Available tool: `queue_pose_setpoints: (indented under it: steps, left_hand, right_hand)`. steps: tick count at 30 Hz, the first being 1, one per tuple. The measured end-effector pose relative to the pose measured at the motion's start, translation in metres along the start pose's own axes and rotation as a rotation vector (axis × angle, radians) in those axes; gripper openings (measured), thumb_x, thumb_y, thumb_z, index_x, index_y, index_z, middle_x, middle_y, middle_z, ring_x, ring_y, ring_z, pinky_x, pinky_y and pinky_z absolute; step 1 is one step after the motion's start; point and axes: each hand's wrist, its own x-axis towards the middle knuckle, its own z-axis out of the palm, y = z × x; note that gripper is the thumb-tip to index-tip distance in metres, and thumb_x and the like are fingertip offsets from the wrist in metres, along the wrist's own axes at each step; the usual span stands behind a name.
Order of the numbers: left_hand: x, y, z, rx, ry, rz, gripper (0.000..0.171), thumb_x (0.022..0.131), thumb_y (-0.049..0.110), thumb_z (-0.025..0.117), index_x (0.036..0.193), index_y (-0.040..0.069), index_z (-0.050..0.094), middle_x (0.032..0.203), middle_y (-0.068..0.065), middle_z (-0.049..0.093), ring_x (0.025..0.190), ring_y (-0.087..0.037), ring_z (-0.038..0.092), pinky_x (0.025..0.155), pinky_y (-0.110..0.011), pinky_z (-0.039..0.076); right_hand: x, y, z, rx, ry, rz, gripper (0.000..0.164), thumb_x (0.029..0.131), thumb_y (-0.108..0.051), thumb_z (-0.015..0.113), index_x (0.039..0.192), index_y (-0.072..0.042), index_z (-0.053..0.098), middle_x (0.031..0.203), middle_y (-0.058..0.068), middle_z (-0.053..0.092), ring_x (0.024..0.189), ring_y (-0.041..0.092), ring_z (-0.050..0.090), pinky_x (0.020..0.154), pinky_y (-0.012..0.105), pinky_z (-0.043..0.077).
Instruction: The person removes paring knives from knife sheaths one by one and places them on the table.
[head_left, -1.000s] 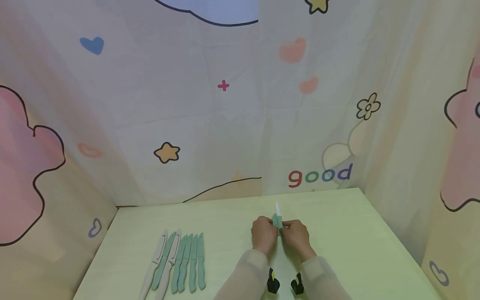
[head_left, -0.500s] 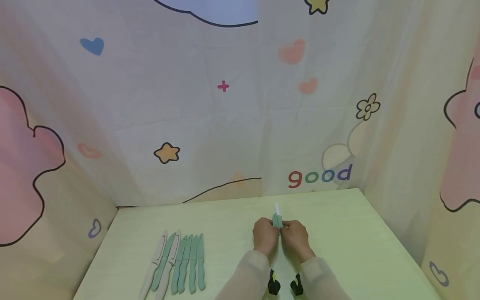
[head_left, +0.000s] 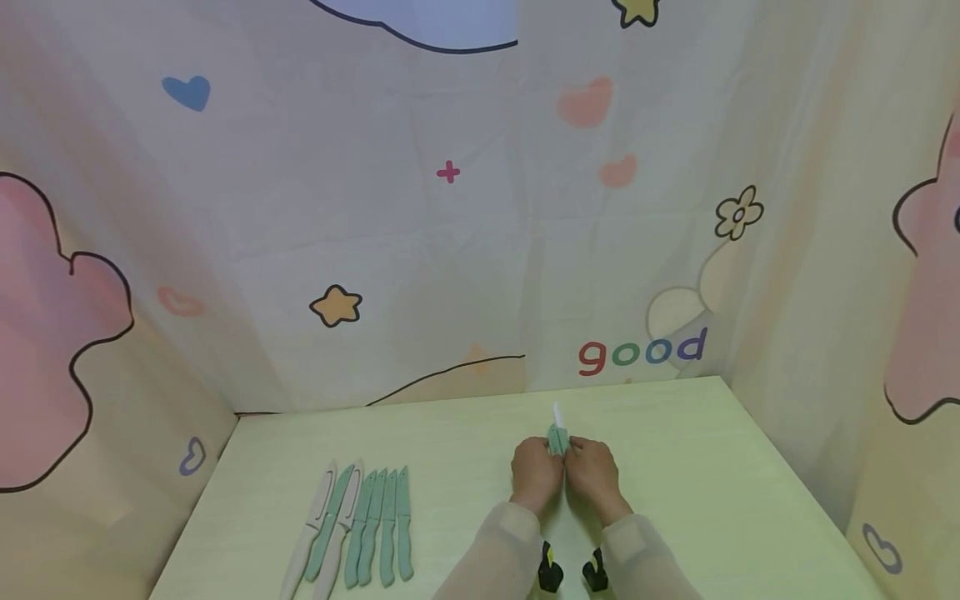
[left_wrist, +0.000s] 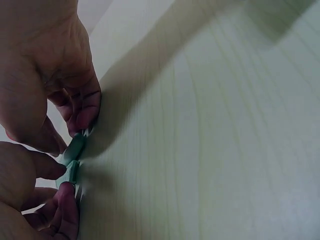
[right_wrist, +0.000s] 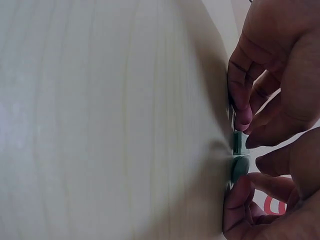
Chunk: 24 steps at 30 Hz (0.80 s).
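Note:
In the head view, my left hand and right hand meet low over the table. My right hand pinches a small knife by its green handle, its slim white blade pointing away from me. Against that handle, my left hand pinches a boxy green piece that looks like the knife's sheath. Both wrist views show these two pieces side by side, close above the tabletop; the fingers cover much of them.
Several green knives lie in a row on the pale table at the left, with two white knives among them. A printed curtain surrounds the table at the back and sides. Black pieces sit by the wrists.
My left hand has shifted slightly right, closer to the right hand. Both keep their pinch on the green pieces, and the row of knives stays in place.

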Motion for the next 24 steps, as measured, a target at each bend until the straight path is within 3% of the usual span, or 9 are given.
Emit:
queue_pose_setpoints:
  steps: [7, 16, 24]
  left_hand:
    - [-0.003, -0.003, -0.002, -0.056, -0.031, 0.010, 0.030, 0.084, 0.011, 0.068, 0.112, 0.000, 0.070, 0.110, -0.013, 0.069, 0.102, -0.029, 0.060, 0.083, -0.048, 0.056]
    - [-0.010, -0.010, -0.010, -0.111, -0.010, 0.032, 0.039, 0.077, 0.009, 0.070, 0.115, 0.001, 0.067, 0.073, 0.002, 0.065, 0.066, -0.009, 0.056, 0.063, -0.035, 0.055]
    - [-0.020, -0.013, -0.030, -0.153, -0.021, 0.069, 0.038, 0.077, 0.007, 0.068, 0.114, 0.001, 0.067, 0.072, 0.004, 0.060, 0.061, -0.008, 0.051, 0.052, -0.027, 0.048]
  right_hand:
    - [-0.002, 0.003, 0.000, -0.004, -0.005, -0.003, 0.036, 0.093, -0.013, 0.051, 0.121, 0.008, 0.061, 0.113, 0.033, 0.060, 0.104, 0.045, 0.053, 0.081, 0.060, 0.052]
    - [-0.009, 0.003, -0.004, 0.032, 0.002, 0.032, 0.038, 0.093, -0.016, 0.054, 0.123, 0.007, 0.059, 0.102, 0.029, 0.061, 0.086, 0.035, 0.056, 0.067, 0.050, 0.052]
    - [-0.020, -0.002, -0.007, 0.084, 0.008, 0.026, 0.037, 0.092, -0.014, 0.055, 0.121, 0.007, 0.060, 0.091, 0.022, 0.059, 0.074, 0.027, 0.054, 0.057, 0.038, 0.047]
